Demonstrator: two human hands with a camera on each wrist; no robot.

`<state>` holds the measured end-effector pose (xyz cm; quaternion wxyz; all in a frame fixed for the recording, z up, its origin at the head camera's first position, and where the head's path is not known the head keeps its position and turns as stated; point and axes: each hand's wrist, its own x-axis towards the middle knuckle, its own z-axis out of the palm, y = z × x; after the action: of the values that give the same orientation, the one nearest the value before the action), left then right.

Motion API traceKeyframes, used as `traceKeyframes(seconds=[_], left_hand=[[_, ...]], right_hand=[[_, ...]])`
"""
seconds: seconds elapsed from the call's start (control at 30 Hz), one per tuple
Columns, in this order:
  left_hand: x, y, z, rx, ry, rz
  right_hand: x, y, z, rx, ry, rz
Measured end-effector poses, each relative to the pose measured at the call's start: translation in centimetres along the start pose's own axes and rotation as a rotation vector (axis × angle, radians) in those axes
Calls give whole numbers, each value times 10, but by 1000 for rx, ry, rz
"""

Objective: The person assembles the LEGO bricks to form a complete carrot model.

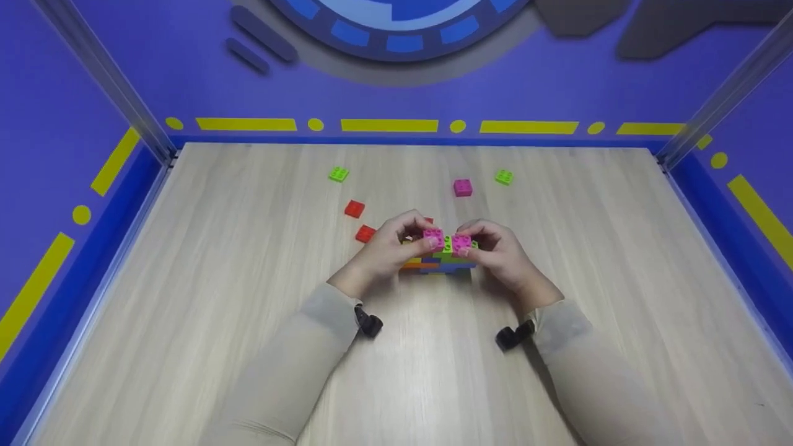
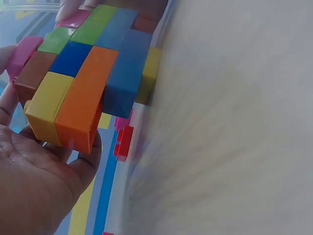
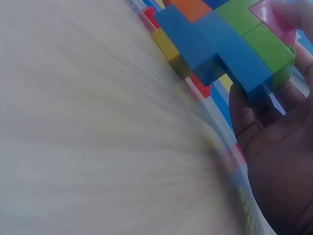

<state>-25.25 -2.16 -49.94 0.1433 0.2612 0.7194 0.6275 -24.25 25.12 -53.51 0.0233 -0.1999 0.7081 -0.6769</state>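
Note:
A wall of stacked toy building bricks (image 1: 447,268) stands on the table between my two hands. Its side shows blue (image 3: 239,54), green (image 3: 271,51), orange (image 2: 87,98), brown (image 2: 35,73) and yellow bricks, with a yellow brick (image 2: 148,76) lowest. Two pink bricks sit along the top, with green studs between them. My left hand (image 1: 390,244) pinches the left pink brick (image 1: 433,239) between thumb and fingers. On the other side, my right hand (image 1: 503,257) pinches the right pink brick (image 1: 461,244). My hands partly hide the wall's ends.
Behind the wall lie two red bricks (image 1: 354,209), a green brick (image 1: 338,174) at the back left, a pink brick (image 1: 463,188) and another green brick (image 1: 504,177) at the back right. Blue panels (image 1: 396,99) border the wooden table (image 1: 248,248).

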Motion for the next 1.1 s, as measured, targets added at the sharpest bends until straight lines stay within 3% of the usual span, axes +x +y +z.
traceKeyframes(seconds=[0.37,0.53,0.63,0.7,0.9,1.1], left_hand=[[-1,0,2,70,2,26],[-3,-2,3,93,17,19],[-5,-3,3,94,23,2],[-5,-4,3,93,24,-14],[-4,-3,3,88,31,-50],[-5,-4,0,95,26,-36]], right_hand=[[1,1,-2,12,28,26],[12,-4,-9,46,184,93],[26,-11,-18,-64,284,192],[36,-16,-27,-194,300,255],[61,-25,-52,-492,168,348],[87,-23,-56,-672,27,373]])
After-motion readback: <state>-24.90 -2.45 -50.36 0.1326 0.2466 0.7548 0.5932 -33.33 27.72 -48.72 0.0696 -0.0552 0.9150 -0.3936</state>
